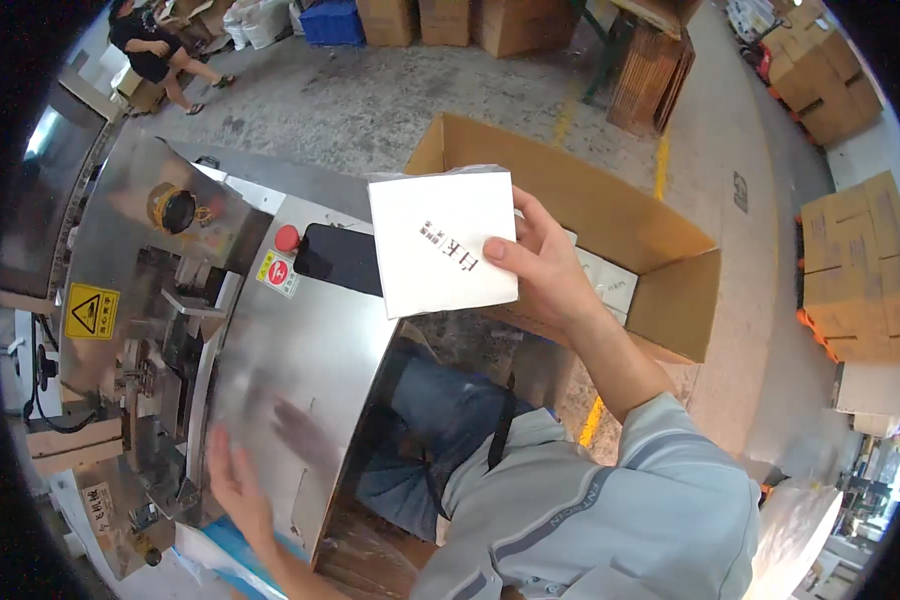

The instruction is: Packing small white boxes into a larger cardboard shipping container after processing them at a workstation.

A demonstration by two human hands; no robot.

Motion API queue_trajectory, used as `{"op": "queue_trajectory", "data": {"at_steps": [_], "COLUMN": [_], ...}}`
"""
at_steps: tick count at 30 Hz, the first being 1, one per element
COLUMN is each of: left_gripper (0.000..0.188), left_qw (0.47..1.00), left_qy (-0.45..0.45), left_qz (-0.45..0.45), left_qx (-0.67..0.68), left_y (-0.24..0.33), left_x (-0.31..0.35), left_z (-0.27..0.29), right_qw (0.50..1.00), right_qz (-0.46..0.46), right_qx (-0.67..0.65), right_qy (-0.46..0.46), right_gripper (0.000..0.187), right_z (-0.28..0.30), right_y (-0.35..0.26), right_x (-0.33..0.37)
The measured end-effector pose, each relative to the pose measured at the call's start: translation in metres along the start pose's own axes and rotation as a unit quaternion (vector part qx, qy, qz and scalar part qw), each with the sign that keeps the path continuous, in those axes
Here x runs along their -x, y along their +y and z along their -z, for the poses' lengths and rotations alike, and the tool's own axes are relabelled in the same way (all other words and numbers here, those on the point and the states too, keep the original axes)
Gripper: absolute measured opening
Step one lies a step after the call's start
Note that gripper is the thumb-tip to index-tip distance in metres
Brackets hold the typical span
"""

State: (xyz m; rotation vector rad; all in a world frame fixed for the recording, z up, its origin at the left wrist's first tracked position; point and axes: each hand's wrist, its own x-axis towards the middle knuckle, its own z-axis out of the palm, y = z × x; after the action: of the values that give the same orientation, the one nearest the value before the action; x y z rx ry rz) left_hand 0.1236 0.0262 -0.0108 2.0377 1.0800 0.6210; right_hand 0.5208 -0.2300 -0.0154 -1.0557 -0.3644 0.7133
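Observation:
My right hand [545, 255] grips a flat white square pack [435, 245] by its right edge, thumb on the front face and fingers behind. Dark print marks the front, and clear film sticks out past the top edge. The pack is held up above the right corner of a steel machine table [320, 345]. Lower down, my left hand [240, 490] hangs over the table's left part, near the machine. Its fingers are apart and hold nothing.
An open cardboard box [670, 290] with white packs [610, 280] inside stands right of the table. A red button [287, 238] and a black flat slab [338, 257] sit at the table's far end. Machine parts [160, 390] line the left. A person [155, 50] is at far left.

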Motion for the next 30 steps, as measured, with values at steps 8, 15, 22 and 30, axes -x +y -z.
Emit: {"op": "queue_trajectory", "data": {"at_steps": [8, 15, 22, 30], "left_gripper": [0.048, 0.05, 0.048, 0.048], "left_qw": [0.965, 0.953, 0.953, 0.935], "left_qy": [-0.019, 0.011, 0.013, 0.006], "left_qz": [-0.074, -0.112, -0.125, -0.11], "left_qx": [-0.249, -0.281, -0.277, -0.338], "left_y": [-0.026, -0.034, -0.033, -0.023], "left_x": [0.037, 0.034, 0.033, 0.036], "left_z": [-0.094, -0.104, -0.113, -0.107], "right_qw": [0.92, 0.59, 0.611, 0.476], "right_qz": [0.136, -0.044, -0.235, -0.242], "right_qx": [0.361, 0.806, 0.751, 0.845], "right_qy": [0.064, 0.02, -0.079, 0.04], "right_gripper": [0.095, 0.081, 0.061, 0.059], "right_z": [0.057, 0.185, 0.416, 0.383], "right_y": [-0.027, -0.057, 0.077, 0.199], "right_x": [-0.008, -0.023, -0.038, -0.03]}}
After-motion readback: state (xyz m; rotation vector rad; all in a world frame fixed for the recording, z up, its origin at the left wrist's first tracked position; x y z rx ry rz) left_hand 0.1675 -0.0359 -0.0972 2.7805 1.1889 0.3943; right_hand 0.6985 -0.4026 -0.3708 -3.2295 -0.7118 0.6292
